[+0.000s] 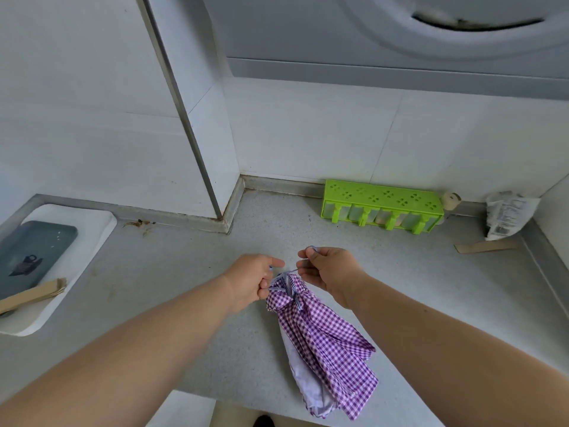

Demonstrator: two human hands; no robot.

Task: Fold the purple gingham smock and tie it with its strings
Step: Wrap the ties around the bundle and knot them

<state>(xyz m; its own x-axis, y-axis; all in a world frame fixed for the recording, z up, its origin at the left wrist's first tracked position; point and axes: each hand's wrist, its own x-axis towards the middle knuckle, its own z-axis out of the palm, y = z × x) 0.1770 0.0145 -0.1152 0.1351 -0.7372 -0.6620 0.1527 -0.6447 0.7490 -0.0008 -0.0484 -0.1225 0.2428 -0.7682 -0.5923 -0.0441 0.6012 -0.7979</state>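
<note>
Purple gingham smock [320, 337] bunched, string [310, 248] between both hands.

Left hand [255, 280] fingertips curl under, hidden at the smock [320, 343] top. String [295, 269] too thin to trace; its ends vanish inside the right hand [328, 272]. Both forearms cut by the bottom edge. Green rack [381, 206] compartment contents indistinct. Print on the crumpled packet [508, 214] illegible. Dark tray [27, 257] cut by the left edge.
</note>
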